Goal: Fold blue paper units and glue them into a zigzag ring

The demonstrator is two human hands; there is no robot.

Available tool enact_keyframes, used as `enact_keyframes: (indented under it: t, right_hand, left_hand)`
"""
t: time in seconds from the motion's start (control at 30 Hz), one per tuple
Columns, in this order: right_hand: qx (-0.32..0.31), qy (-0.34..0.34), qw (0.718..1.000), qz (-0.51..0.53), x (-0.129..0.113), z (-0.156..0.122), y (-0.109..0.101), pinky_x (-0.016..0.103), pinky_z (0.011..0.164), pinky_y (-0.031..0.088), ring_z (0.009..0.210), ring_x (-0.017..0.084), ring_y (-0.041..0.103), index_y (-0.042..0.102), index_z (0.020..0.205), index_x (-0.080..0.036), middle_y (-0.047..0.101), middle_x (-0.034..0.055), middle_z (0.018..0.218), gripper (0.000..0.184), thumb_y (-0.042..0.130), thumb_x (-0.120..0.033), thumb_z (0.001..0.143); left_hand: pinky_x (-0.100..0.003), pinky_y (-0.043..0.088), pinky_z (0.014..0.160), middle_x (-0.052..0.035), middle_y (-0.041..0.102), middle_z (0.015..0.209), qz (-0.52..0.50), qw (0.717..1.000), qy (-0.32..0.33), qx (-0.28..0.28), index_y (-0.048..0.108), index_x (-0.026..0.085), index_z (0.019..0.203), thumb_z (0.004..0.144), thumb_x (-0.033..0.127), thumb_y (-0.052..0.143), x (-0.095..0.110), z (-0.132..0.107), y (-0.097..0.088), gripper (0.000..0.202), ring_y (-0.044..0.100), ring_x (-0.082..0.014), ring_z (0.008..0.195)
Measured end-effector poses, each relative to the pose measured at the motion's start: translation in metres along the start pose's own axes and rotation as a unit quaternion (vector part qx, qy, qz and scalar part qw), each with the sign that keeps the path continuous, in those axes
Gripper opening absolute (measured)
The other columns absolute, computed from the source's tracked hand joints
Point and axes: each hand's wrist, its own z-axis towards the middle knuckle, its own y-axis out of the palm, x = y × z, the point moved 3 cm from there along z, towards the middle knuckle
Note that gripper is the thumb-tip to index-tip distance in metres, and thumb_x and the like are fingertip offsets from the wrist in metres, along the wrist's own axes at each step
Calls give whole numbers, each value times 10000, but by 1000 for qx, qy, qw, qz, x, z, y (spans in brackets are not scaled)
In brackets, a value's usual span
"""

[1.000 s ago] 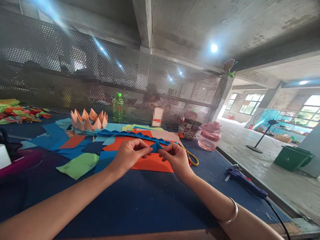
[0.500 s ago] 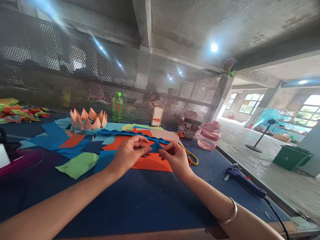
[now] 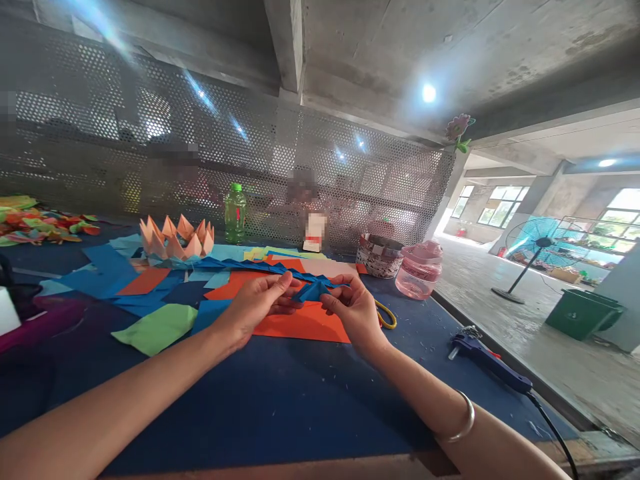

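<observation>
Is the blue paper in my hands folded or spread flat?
Folded. The blue paper shows creased, pointed folds where it is pinched between your left hand and right hand.

Blue-topped worktable (image 3: 260, 413) carried orange card (image 3: 305, 325) centre, green paper (image 3: 155, 329) left, folded paper crown (image 3: 176, 240) far left, hot glue gun (image 3: 487, 362) near right.

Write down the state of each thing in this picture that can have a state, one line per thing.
Left hand: pinching the blue folded paper.
Right hand: pinching the paper's other side.
Blue folded paper: folded, held up.
Orange paper sheet: lying flat.
Yellow-handled scissors: lying down, partly hidden.
Hot glue gun: lying down, cord attached.
Green plastic bottle: upright, capped.
Pink plastic jar: upright, lidded.
</observation>
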Motion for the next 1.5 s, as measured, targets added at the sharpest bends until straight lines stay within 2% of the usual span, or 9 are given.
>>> enact_keyframes:
  t: [0.13, 0.33, 0.57, 0.77, 0.97, 1.2, 1.33, 1.43, 1.5]
  right_hand:
    - [2, -4, 1000, -4, -1, 1, 0, 230, 549, 442, 532, 99, 559, 488, 896, -202, 592, -74, 564, 315, 710, -234, 674]
    - [-3, 5, 1000, -8, 0, 0, 0, 227, 540, 443, 522, 94, 552, 493, 897, -201, 578, -82, 552, 330, 726, -238, 666]
    - [-5, 10, 1000, -12, 1, 0, 0, 228, 528, 454, 519, 96, 559, 495, 880, -204, 583, -75, 565, 343, 742, -266, 650]
    - [-15, 28, 999, -8, 1, -1, 3, 235, 527, 461, 502, 101, 564, 506, 888, -204, 578, -75, 545, 342, 739, -292, 654]
    - [-4, 11, 1000, -16, 0, 1, 0, 226, 525, 451, 506, 96, 559, 515, 878, -201, 566, -78, 544, 313, 731, -263, 660]
    - [-10, 0, 999, -34, 3, 0, -1, 223, 525, 454, 517, 93, 559, 516, 894, -198, 575, -75, 562, 294, 713, -244, 681]
    - [-4, -5, 999, -48, 2, 1, -2, 230, 524, 447, 517, 103, 562, 514, 883, -202, 575, -72, 559, 286, 706, -234, 674]
    - [-16, -3, 997, -72, 1, 0, -1, 234, 531, 440, 528, 106, 564, 513, 899, -205, 590, -61, 584, 290, 702, -236, 681]
    - [-31, 1, 995, -92, 0, -3, 2, 236, 537, 437, 526, 104, 558, 513, 911, -205, 599, -55, 600, 298, 705, -245, 686]
  left_hand:
    - [-307, 546, 678, -90, 743, 781, 52, 998, -25, -7, 699, 145, 799, 748, 606, 583, -2, 0, 0, 478, 700, -204, 710]
    - [-272, 532, 656, -37, 736, 700, 128, 991, 17, -33, 708, 179, 707, 638, 468, 741, 1, 0, 5, 299, 668, -166, 652]
    - [-276, 528, 663, -33, 734, 690, 183, 980, 62, -49, 693, 190, 698, 742, 461, 624, 3, 0, 5, 283, 670, -170, 657]
    - [-253, 477, 578, 6, 660, 549, 280, 951, 134, -1, 620, 209, 607, 797, 406, 549, 7, -6, 5, 283, 625, -157, 547]
    - [-264, 508, 628, -21, 700, 637, 220, 968, 112, -32, 649, 204, 666, 787, 430, 558, 2, -3, 5, 271, 656, -171, 621]
    - [-263, 463, 578, 2, 651, 559, 325, 936, 137, -6, 577, 211, 576, 810, 362, 527, 6, -5, 4, 283, 616, -168, 560]
    - [-281, 496, 689, -22, 728, 747, 266, 954, 127, -55, 675, 215, 745, 783, 354, 578, 6, -4, 6, 174, 668, -197, 731]
    - [-294, 481, 804, -19, 731, 978, 235, 956, 156, -81, 685, 252, 995, 736, 348, 653, 5, -3, 9, 278, 655, -214, 910]
    - [-289, 476, 792, -12, 732, 930, 241, 955, 162, -67, 698, 252, 967, 729, 364, 662, 2, -2, 10, 265, 654, -210, 868]
